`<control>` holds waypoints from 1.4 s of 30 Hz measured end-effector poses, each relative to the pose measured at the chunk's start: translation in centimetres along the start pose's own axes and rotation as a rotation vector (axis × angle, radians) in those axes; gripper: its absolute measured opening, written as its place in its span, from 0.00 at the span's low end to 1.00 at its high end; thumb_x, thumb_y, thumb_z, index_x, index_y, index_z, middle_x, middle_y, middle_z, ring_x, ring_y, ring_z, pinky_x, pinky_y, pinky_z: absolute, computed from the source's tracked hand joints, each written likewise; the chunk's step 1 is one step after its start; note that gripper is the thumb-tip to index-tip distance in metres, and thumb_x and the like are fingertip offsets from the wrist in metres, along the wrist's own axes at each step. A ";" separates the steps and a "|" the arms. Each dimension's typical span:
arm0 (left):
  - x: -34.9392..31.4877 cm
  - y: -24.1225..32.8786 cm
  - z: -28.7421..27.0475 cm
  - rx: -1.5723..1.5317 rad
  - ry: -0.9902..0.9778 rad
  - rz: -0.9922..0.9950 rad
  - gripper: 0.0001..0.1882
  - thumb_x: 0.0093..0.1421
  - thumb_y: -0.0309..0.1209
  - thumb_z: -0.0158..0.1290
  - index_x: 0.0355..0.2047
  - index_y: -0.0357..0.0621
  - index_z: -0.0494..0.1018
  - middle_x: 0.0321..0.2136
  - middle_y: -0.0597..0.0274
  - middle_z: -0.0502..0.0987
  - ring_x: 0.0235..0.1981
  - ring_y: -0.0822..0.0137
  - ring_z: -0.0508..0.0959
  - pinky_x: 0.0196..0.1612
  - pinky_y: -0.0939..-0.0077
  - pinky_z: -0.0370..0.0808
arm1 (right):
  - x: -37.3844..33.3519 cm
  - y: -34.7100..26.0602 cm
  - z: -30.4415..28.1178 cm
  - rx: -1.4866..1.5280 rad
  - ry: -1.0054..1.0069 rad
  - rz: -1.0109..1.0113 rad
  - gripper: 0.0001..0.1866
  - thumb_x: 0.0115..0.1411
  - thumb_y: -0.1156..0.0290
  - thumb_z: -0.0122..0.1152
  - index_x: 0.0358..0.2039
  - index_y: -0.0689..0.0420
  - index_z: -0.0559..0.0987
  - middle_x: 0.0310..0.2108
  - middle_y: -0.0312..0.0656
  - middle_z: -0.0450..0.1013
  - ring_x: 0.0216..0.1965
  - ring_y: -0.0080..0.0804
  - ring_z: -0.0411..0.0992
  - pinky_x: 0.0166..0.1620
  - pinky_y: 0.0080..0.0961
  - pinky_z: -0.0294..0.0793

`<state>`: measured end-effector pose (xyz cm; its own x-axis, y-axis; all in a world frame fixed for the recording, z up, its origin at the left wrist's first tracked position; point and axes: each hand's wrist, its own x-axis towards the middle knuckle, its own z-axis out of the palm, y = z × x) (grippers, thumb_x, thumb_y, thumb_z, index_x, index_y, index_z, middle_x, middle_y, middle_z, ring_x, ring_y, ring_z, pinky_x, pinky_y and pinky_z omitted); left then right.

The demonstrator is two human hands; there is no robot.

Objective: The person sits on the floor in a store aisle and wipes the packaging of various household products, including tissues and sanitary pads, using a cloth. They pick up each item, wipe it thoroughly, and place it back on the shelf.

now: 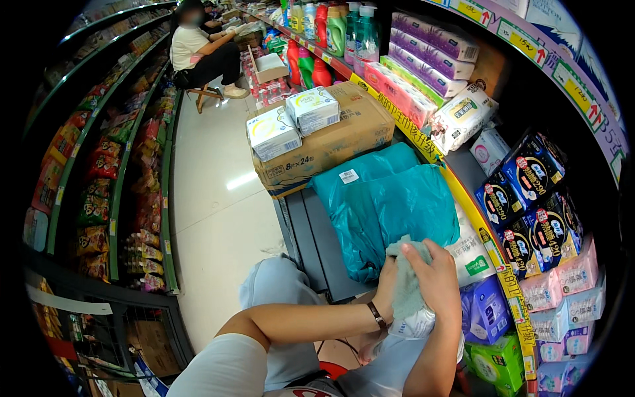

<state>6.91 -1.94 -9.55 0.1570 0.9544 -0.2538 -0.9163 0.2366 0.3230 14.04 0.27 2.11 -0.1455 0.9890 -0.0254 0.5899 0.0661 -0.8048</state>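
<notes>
Both of my hands are together over my lap, in front of the teal plastic bags. My right hand (440, 278) is closed round a grey-green cloth (408, 291), its fingers bent over the upper end. On the cloth's other side is my left hand (385, 290), closed against it; most of its fingers are hidden. A dark bracelet (377, 315) circles the left wrist. Just below the cloth a white soft package (415, 326) shows between my forearms, partly covered. Ahead, the bulging teal plastic bag (377, 205) lies on a dark grey low platform (306, 241).
Beyond the bag, two white packs (273, 135) rest on a cardboard carton (331, 155). Shelves of tissue packs and dark pad packages (529, 172) line my right. Snack shelves (99, 205) stand left of the aisle floor (211, 198). A seated person (202, 49) works farther up.
</notes>
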 end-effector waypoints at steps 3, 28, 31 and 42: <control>-0.8 0.3 0.9 0.140 0.101 0.010 0.16 0.70 0.43 0.36 0.49 0.48 0.64 0.41 0.63 0.72 0.41 0.71 0.75 0.42 0.76 0.74 | 0.0 0.5 0.1 -0.020 -0.004 -0.023 0.23 0.61 0.56 0.58 0.24 0.67 0.72 0.19 0.57 0.66 0.22 0.53 0.66 0.29 0.39 0.64; -2.4 2.6 5.6 0.404 0.184 0.197 0.19 0.68 0.38 0.41 0.52 0.36 0.65 0.45 0.56 0.71 0.43 0.71 0.71 0.48 0.78 0.66 | 1.6 1.2 -1.6 1.094 0.638 0.171 0.24 0.67 0.50 0.48 0.45 0.59 0.77 0.39 0.40 0.75 0.36 0.28 0.74 0.39 0.25 0.74; -1.5 1.7 3.0 0.429 0.114 -0.156 0.17 0.66 0.39 0.42 0.47 0.39 0.69 0.43 0.59 0.71 0.40 0.71 0.73 0.44 0.79 0.68 | 1.4 0.7 -1.9 1.247 0.719 0.116 0.23 0.67 0.49 0.46 0.49 0.55 0.75 0.40 0.38 0.74 0.38 0.30 0.74 0.40 0.27 0.74; -4.2 3.2 3.2 0.695 -0.326 -0.108 0.62 0.49 0.44 0.66 0.67 0.40 0.31 0.68 0.49 0.40 0.68 0.57 0.47 0.66 0.66 0.51 | 0.6 -0.4 -4.7 1.114 1.063 0.063 0.29 0.70 0.49 0.34 0.62 0.54 0.64 0.59 0.42 0.65 0.61 0.39 0.63 0.62 0.38 0.62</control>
<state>4.51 -4.64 -4.53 0.4315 0.8994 -0.0700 -0.4649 0.2882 0.8371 17.45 1.46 5.24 0.7565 0.6525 -0.0440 -0.3700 0.3716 -0.8515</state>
